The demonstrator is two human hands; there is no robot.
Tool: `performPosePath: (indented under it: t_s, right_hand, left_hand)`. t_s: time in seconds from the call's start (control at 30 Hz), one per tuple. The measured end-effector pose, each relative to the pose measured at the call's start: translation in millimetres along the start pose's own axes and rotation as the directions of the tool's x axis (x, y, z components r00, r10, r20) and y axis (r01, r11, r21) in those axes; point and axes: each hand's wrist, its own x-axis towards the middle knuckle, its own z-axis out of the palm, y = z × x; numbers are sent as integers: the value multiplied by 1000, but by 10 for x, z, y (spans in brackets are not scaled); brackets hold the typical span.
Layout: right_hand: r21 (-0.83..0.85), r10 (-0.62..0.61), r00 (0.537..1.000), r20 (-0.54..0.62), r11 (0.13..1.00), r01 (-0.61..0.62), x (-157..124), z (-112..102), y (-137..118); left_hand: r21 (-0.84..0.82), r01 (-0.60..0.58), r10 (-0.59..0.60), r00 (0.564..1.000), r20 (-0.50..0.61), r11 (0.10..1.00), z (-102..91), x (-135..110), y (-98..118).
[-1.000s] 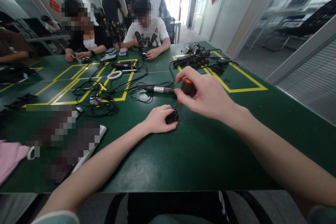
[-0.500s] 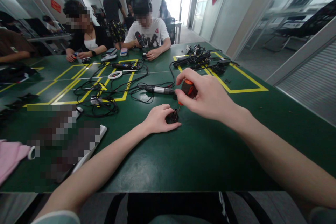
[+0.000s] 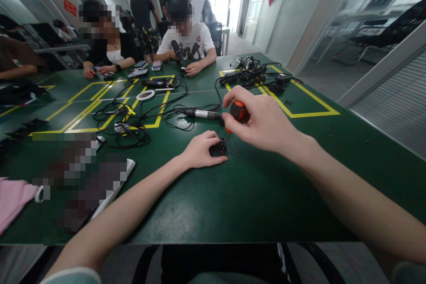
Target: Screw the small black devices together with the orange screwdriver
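My right hand (image 3: 254, 117) is closed around the orange-and-black handle of a screwdriver (image 3: 238, 111). Its thin shaft slants down to a small dark round part (image 3: 219, 147) on the green table. My left hand (image 3: 203, 150) lies on the table with fingers and thumb curved about that part, gripping it from the left. A short tube-like piece stands up from the part. The screwdriver's tip meets it near its right side; the exact contact is too small to make out.
Beyond my hands lies a silver-and-black cylindrical tool (image 3: 203, 114) with a cable. Coiled black cables (image 3: 129, 131) are to the left, and a heap of cables and adapters (image 3: 249, 73) is at the back right. A white tape ring (image 3: 145, 95) lies mid-table. Co-workers sit across the table (image 3: 266, 204).
Both hands keep nearly the same place. The left fingers have shifted very slightly left, and the screwdriver stays on the dark part.
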Motion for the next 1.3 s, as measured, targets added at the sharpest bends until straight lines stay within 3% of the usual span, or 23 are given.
performPosePath:
  t_s: [0.27, 0.77, 1.3]
  right_hand:
    - [-6, 3, 1000, -14, 1000, -3, -6, 21, 15]
    - [-4, 8, 1000, 8, 1000, -8, -1, 10, 10]
    - [83, 17, 1000, 4, 996, -18, -4, -19, 29]
  left_hand:
    - [-140, 41, -36, 999, 39, 989, 13, 6, -52]
    - [-247, 98, -85, 994, 63, 964, 32, 23, -107]
    - [-222, 92, -80, 995, 63, 971, -1, 28, -76]
